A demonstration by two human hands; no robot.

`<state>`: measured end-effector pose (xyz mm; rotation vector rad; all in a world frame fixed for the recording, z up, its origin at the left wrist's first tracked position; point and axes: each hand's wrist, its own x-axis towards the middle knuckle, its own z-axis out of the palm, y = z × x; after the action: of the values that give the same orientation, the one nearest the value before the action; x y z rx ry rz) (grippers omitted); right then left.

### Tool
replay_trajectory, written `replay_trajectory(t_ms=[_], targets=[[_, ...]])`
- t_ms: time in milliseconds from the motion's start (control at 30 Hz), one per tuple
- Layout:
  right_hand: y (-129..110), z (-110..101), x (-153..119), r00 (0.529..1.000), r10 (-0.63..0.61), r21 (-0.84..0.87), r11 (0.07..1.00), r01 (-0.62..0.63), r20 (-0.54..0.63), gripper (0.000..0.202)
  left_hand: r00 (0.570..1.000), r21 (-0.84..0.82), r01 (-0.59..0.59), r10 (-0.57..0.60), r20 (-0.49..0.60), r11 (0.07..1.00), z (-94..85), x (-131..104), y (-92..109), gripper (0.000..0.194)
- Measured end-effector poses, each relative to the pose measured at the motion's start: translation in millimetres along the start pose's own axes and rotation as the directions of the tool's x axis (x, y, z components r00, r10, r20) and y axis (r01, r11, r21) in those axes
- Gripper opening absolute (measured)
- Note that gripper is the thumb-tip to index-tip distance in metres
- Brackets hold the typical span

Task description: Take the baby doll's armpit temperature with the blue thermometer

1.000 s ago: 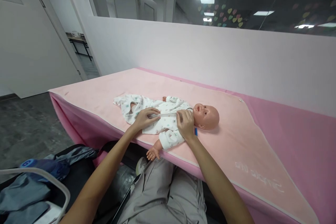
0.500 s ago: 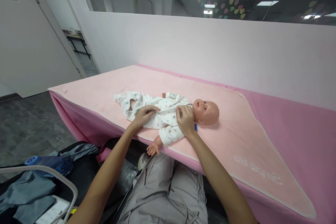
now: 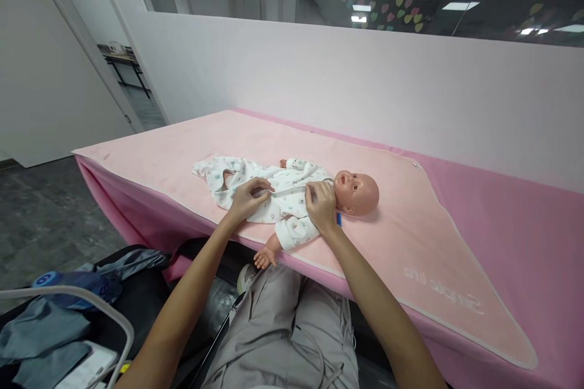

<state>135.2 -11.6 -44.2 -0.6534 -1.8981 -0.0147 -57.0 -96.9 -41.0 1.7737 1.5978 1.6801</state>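
Note:
A baby doll [image 3: 358,193] lies on its back on a pink mat [image 3: 433,237], its head to the right. It wears a white patterned outfit [image 3: 269,211] with long sleeves. My left hand [image 3: 250,197] pinches the front edge of the outfit at the doll's lower belly. Near the doll's neck, my right hand [image 3: 320,203] has its fingers closed on the outfit's front edge. The cloth edge runs fairly straight between both hands. One doll hand [image 3: 265,256] reaches over the mat's near edge. A small blue item [image 3: 339,219] shows beside my right wrist.
A pink cloth [image 3: 515,213] lies under the mat, against a white wall [image 3: 342,85]. At the lower left are a blue bottle [image 3: 77,287], grey cloth [image 3: 43,328] and a curved white tube [image 3: 104,310]. My legs are below the near edge.
My left hand has bent its fingers more and lifted the cloth edge slightly. My right hand stays near the doll's neck. The camera view has shifted a little.

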Motion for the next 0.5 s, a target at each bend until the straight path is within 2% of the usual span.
replay_trajectory(t_ms=[167, 267, 367, 500], targets=[[0.5, 0.2, -0.2, 1.000, 0.016, 0.005, 1.000, -0.016, 0.000, 0.016, 0.999, 0.040, -0.001, 0.003, -0.033, 0.999, -0.6, -1.3, -5.8, 0.027], [0.5, 0.1, -0.2, 1.000, 0.027, -0.009, 1.000, -0.027, 0.009, 0.016, 0.998, 0.153, -0.050, 0.056, -0.040, 0.987, -1.1, -1.0, -7.6, 0.020], [0.3, -0.2, 0.1, 0.999, 0.036, -0.016, 0.999, -0.036, 0.012, 0.016, 0.992, 0.250, -0.126, 0.129, 0.003, 0.960, -1.8, 0.2, -6.2, 0.016], [-0.1, -0.8, 0.2, 0.999, 0.040, -0.005, 0.999, -0.040, 0.014, 0.017, 0.985, 0.294, -0.173, 0.168, 0.043, 0.940, -2.7, 0.9, -4.3, 0.016]])
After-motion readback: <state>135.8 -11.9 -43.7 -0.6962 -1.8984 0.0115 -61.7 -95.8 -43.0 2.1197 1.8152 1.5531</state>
